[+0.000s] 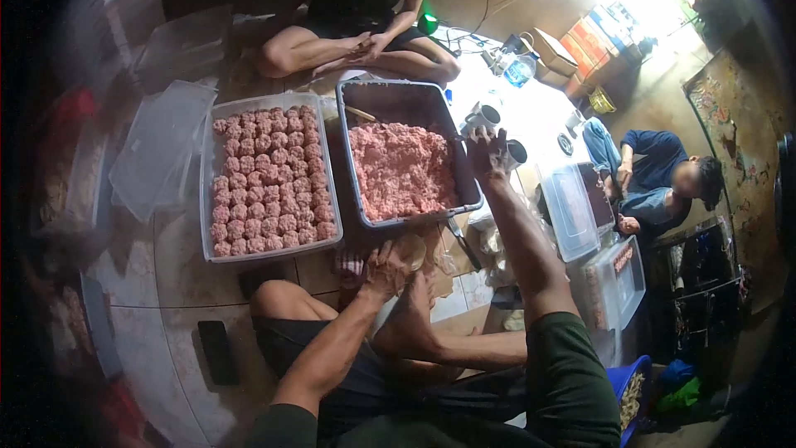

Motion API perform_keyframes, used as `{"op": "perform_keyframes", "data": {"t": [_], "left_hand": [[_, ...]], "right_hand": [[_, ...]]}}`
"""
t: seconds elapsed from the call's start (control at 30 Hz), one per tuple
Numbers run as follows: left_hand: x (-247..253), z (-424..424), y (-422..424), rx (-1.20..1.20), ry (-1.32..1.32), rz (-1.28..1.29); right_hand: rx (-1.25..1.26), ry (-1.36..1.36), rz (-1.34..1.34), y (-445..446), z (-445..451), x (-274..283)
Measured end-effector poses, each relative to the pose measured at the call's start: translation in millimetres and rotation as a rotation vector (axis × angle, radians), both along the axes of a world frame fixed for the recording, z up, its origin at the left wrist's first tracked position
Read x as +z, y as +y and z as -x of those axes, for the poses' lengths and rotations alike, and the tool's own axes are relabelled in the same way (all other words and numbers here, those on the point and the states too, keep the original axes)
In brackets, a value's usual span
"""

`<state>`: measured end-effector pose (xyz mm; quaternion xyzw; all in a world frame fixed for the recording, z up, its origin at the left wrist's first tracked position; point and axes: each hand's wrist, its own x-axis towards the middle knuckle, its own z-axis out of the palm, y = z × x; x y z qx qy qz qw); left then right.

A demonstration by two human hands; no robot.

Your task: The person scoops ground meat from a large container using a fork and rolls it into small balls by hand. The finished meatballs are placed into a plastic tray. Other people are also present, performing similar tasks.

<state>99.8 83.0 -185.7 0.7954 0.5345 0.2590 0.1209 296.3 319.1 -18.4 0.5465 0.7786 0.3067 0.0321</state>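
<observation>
My left hand point(383, 274) has its fingers around a small round pale object point(411, 252), which looks like a lid or shallow dish. It is low in front of my crossed legs. My right hand point(487, 150) stretches beyond the right side of a grey plastic tub point(407, 221), beside two mugs: one mug point(482, 116) just past the fingertips, another mug point(516, 153) at its right. Whether it grips either one is unclear. Raw minced meat point(401, 168) partly fills the tub. To its left, a clear plastic container point(273, 254) holds rows of raw meatballs point(268, 180).
Translucent plastic sheets or lids point(163, 146) lie at left, a phone point(217, 352) on the floor tiles. A flat-bladed utensil point(464, 242) rests near the tub's corner. One person point(367, 43) sits opposite; another point(647, 168) sits at right by clear boxes point(612, 283). A water bottle point(521, 70) stands beyond the mugs.
</observation>
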Motion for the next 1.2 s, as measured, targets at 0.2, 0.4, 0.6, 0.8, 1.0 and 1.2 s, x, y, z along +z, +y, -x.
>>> {"op": "perform_keyframes", "data": {"t": [0.2, 0.4, 0.6, 0.8, 1.0, 1.2], "left_hand": [[27.3, 10.6, 7.8, 0.014, -0.042, -0.063], [39.3, 10.5, 16.2, 0.064, -0.194, -0.142], [31.3, 15.2, 19.2, 0.029, -0.517, -0.058], [59.3, 21.2, 22.7, 0.045, -0.674, 0.318], [20.9, 16.7, 26.7, -0.152, -1.112, 0.608], [64.4, 22.4, 20.9, -0.209, -1.657, 0.777]], "right_hand": [[0.130, -0.150, 0.096, -13.0, 18.6, -52.3], [0.349, -0.016, 0.413, -39.3, -40.1, -27.4], [0.059, -0.070, 0.129, -19.8, 5.4, 4.4], [0.103, 0.269, 0.378, -32.5, 24.1, -43.3], [0.249, 0.314, 0.674, -60.8, -5.2, 43.4], [0.078, 0.704, 0.606, -124.9, -26.8, 83.7]]}}
